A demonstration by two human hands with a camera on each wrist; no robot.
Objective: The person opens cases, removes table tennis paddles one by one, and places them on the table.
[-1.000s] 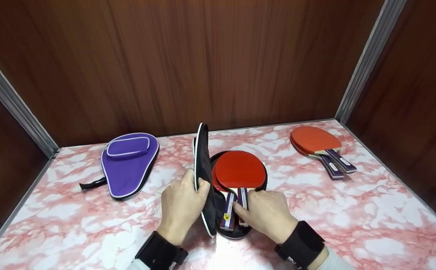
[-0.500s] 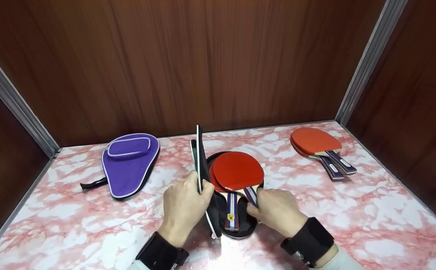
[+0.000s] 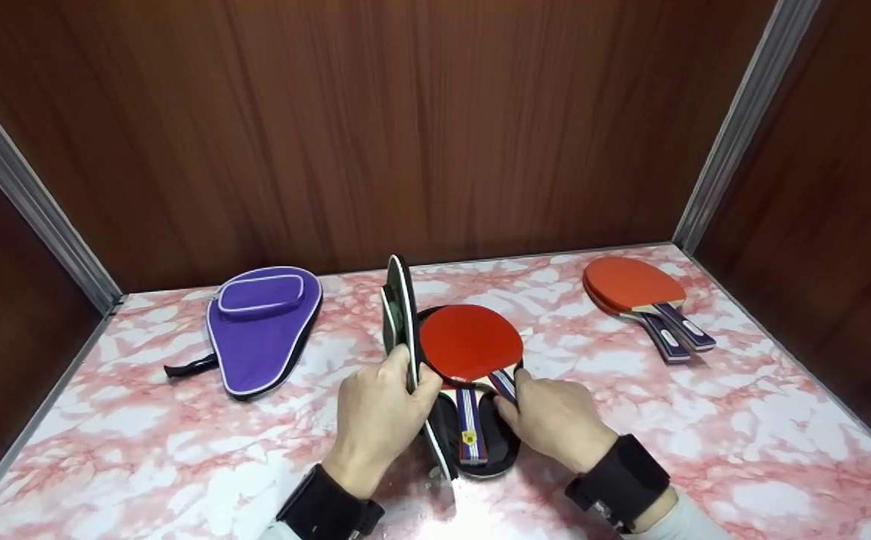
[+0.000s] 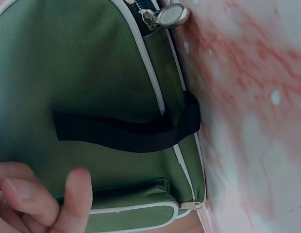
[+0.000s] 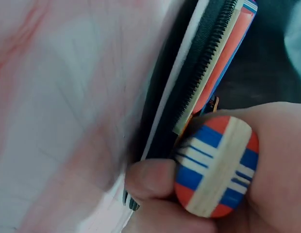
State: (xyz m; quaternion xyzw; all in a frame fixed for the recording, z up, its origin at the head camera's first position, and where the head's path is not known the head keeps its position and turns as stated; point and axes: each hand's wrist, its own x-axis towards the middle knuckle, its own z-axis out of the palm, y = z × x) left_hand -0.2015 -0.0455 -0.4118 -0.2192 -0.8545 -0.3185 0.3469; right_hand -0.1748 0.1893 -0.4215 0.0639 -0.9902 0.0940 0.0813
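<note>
A table tennis bat case stands open, its green outer side with white piping filling the left wrist view. My left hand grips the raised flap by its edge, thumb on the inner side. In the black lower half lie two bats, one over the other. My right hand holds the handle of the upper red bat, which slants to the right. Its striped butt shows between thumb and fingers in the right wrist view. The lower bat's striped handle points toward me; its blade is mostly covered.
A purple bat case with a black strap lies at the left. Two stacked orange-red bats lie at the right. Wooden panels enclose the marbled table at the back and sides.
My right hand has swung the upper bat's handle to the right, away from the lower handle. The flap in my left hand has tipped to the right, now showing its green outer side.
</note>
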